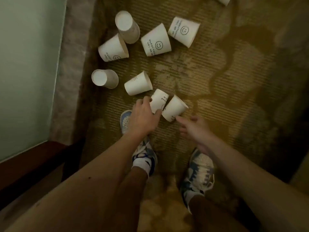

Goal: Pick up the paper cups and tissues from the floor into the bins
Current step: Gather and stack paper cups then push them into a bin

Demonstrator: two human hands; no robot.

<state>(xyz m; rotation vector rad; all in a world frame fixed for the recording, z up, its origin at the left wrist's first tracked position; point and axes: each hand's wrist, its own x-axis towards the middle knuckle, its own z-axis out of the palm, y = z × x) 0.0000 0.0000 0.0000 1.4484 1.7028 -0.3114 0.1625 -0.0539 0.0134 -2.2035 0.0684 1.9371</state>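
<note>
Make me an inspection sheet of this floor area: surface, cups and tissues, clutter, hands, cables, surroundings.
Surface: patterned brown carpet, dimly lit.
Job's things: nine white paper cups scattered on the carpet, one cut off by the top edge; no tissues or bins seen.
Clutter: nothing seen.
Hands: left hand grips the near cup between thumb and fingers; right hand is open, with its fingertips at the neighbouring cup, contact unclear.
Cables: nothing seen.
Surroundings: pale wall at left, dark wooden edge below it, the person's blue-and-white shoes.
</note>
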